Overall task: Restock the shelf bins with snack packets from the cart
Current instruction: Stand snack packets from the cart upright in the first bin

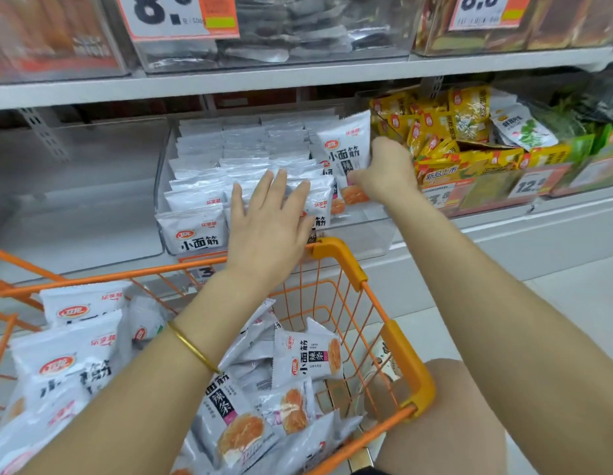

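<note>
Glossy flat white snack packets [195, 231] with black lettering stand in rows in the clear plastic bin [363, 231], my left grip [269, 224] flat on them with fingers apart, my right grip [383, 173] pinching an upright packet [346, 145] at the bin's right end, orange wire cart [353, 265] below the bin.

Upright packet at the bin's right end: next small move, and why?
Probably slide it down into the right-hand row. The right hand grips the packet, which stands taller than the filed rows in the bin, and the left hand lies flat on the front packets, apparently steadying them.
</note>
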Motion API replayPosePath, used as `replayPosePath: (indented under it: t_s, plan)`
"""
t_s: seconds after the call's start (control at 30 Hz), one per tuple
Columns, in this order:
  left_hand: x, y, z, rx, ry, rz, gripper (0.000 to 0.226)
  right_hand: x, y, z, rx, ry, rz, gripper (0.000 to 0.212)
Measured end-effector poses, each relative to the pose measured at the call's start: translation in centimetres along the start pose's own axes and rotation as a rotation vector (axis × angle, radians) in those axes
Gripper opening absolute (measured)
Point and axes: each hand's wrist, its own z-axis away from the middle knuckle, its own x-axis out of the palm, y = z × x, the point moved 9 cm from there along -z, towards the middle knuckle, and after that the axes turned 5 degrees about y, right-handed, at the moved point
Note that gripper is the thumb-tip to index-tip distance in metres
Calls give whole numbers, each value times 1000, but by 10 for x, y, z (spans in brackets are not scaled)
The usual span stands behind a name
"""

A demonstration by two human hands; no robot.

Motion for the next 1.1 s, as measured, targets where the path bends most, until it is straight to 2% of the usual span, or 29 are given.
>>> replayPosePath:
  t_s: [0.2, 0.47, 0.6, 0.73, 0.8, 0.87, 0.9, 0.97, 1.03, 1.1]
  plan:
    - [3, -1, 0, 43, 50, -33, 55, 63, 36, -23, 192, -122, -73, 23]
    - [5, -4, -1, 65, 54, -28, 57, 85, 43, -37, 221, -116, -95, 36]
    - [-9, -4, 6, 77, 109, 41, 54, 81, 43, -34, 245, -123, -94, 43]
    - [-29, -7, 22, 62, 175, 104, 45, 49, 27, -14, 172, -100, 4, 42]
    - [-42, -9, 33, 48, 209, 107, 39, 9, 0, 8, -1, 28, 90, 35]
    - [-46, -13, 44, 10, 170, 132, 29, -25, -26, 41, -148, 103, -7, 25]
    - [-45, -15, 50, -5, 124, 152, 23, -27, -35, 61, -176, 32, -124, 22]
    - [-38, -18, 60, 0, 51, 170, 21, -4, -52, 112, -217, -316, -204, 19]
    - [-31, -20, 70, 13, 23, 183, 22, 44, -54, 160, -337, -675, 73, 18]
    - [-24, -27, 76, -24, 15, 206, 19, 90, -43, 187, -458, -872, 362, 12]
